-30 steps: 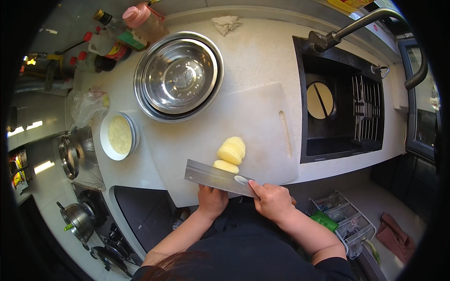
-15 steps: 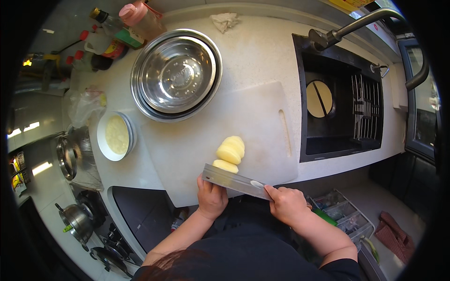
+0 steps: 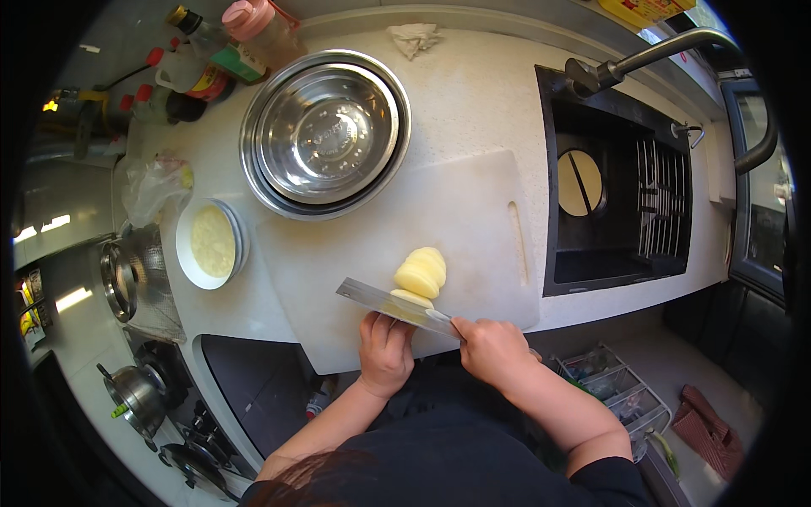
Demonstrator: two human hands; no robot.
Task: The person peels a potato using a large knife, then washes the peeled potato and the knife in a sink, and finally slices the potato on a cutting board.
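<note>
Slicing, apparently: the right hand (image 3: 497,351) grips a knife (image 3: 376,299) beside yellow slices (image 3: 421,270) on the cutting board (image 3: 329,266), the left hand (image 3: 386,355) curled, its hold hidden; another cut would call for tucked fingertips.

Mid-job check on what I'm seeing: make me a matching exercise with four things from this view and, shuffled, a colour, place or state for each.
Things:
1. Knife
2. Slices
3. Metal bowls
4. Sink

Descriptions:
A. Black, to the right of the cutting board
B. Shiny, one inside the other
C. Gripped by the right hand
D. Pale yellow, on the cutting board

Right pairs: 1-C, 2-D, 3-B, 4-A
</note>
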